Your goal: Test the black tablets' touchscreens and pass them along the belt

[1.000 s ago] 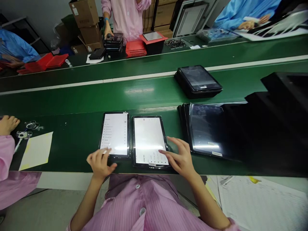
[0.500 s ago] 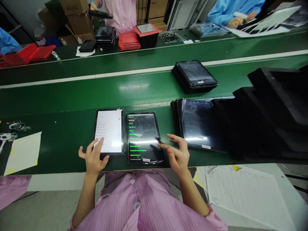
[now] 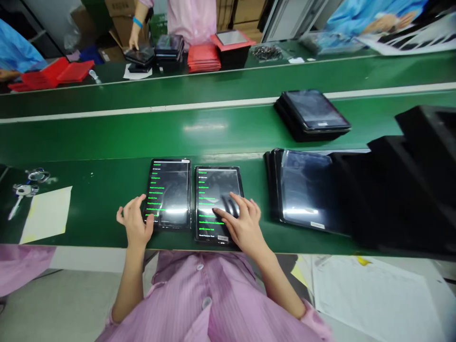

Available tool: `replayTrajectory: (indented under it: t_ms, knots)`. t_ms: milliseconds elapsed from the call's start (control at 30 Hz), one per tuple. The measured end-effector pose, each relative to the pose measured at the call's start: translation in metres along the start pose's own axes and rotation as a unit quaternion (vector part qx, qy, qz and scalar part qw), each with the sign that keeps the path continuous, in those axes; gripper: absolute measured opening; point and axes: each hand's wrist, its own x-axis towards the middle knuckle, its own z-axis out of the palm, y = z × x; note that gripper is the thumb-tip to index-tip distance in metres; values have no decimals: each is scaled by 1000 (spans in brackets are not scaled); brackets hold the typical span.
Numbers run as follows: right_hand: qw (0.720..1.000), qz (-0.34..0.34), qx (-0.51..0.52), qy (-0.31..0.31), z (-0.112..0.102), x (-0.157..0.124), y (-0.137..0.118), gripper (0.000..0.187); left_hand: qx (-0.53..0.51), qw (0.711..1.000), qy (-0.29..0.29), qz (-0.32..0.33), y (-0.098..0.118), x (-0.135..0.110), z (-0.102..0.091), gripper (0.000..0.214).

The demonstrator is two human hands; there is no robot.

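Note:
Two tablets lie side by side on the green bench in front of me. The left tablet (image 3: 170, 192) and the right tablet (image 3: 213, 190) both show dark screens with green text lines. My left hand (image 3: 134, 222) hovers at the left tablet's lower left corner, fingers spread, thumb near the screen edge. Over the right tablet's lower screen rests my right hand (image 3: 241, 222), fingers apart and touching the glass. Neither hand holds anything.
A stack of dark tablets in film (image 3: 306, 190) lies to the right, black trays (image 3: 409, 180) beyond it. Another tablet stack (image 3: 313, 114) sits on the conveyor belt (image 3: 142, 128). A yellow-edged paper (image 3: 46, 213) and keys (image 3: 26, 183) lie left. Across the belt another person's hand (image 3: 134, 40) touches tablets beside red cases (image 3: 203, 57).
Both screens went from white to dark with green text, the right one first. My right hand moved left onto the right tablet's screen; my left hand stayed at the left tablet's lower left corner.

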Motion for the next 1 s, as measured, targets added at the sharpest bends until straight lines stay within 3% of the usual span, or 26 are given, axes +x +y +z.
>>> replayTrajectory:
  t_ms: [167,333,467,600,900,1000]
  knots:
    - [998,25,35,54,-10,-6,11,33,23,993,-111,34,4,3,-6,54]
    - [993,43,85,69,-17,-9,16,34,35,998,-39,-26,-2,4,-13,76]
    - [992,60,103,32,-13,-4,12,35,-53,990,-114,-63,-10,5,-6,74]
    - [995,82,56,-31,-6,4,6,35,-162,972,-160,-51,-15,7,2,63]
    - [995,29,-11,-95,7,18,-4,45,-112,978,-173,-37,-11,16,2,62]
    - [996,25,-10,-80,2,27,4,55,-103,978,-177,-36,-9,15,3,64]
